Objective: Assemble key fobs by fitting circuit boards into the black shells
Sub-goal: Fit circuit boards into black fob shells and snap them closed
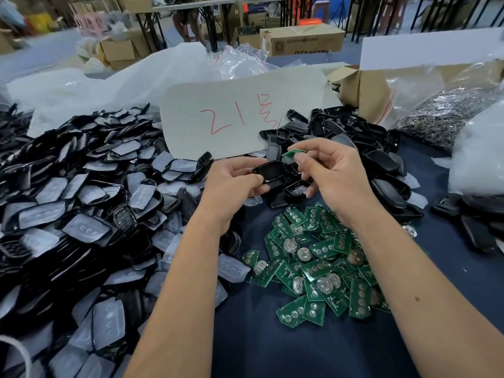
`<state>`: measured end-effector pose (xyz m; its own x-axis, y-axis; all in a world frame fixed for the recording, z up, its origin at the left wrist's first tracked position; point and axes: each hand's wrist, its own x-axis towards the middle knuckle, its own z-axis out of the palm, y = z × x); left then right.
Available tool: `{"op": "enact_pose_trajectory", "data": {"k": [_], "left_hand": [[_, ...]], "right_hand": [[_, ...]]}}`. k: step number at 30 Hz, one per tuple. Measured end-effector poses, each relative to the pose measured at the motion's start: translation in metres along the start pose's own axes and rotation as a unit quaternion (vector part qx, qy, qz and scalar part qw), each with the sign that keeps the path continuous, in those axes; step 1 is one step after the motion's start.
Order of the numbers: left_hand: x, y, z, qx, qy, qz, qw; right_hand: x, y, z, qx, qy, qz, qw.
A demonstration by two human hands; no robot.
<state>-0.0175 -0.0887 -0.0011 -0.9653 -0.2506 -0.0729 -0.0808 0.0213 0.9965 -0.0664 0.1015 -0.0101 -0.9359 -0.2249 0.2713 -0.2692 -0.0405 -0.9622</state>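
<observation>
A glossy black plastic key-fob shell [268, 173] sits gripped in the left hand [231, 184]; the right hand [324, 170] pinches a small green circuit board [293, 153]. Next, likely, aligning and pressing the board in.

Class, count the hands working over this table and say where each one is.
2. The left hand holds a black shell at the centre; the right hand beside it pinches a green circuit board. None seems hidden.
</observation>
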Motion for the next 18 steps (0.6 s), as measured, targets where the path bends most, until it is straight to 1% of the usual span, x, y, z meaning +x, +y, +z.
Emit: {"op": "enact_pose_trajectory", "data": {"k": [5, 8, 14, 18], "left_hand": [[-0.002, 0.002, 0.002, 0.006, -0.004, 0.010, 1.000], [-0.003, 0.002, 0.004, 0.010, -0.011, 0.019, 1.000], [-0.003, 0.001, 0.006, 0.015, -0.029, 0.028, 0.999], [-0.003, 0.000, 0.006, 0.018, -0.030, 0.032, 0.999]], "right_hand": [[-0.001, -0.004, 0.004, 0.010, -0.024, 0.012, 1.000], [-0.002, -0.002, 0.007, -0.052, -0.040, 0.009, 0.998], [-0.007, 0.001, 0.017, -0.080, 0.011, -0.006, 0.997], [-0.008, 0.001, 0.019, -0.108, 0.023, -0.024, 0.994]]}}
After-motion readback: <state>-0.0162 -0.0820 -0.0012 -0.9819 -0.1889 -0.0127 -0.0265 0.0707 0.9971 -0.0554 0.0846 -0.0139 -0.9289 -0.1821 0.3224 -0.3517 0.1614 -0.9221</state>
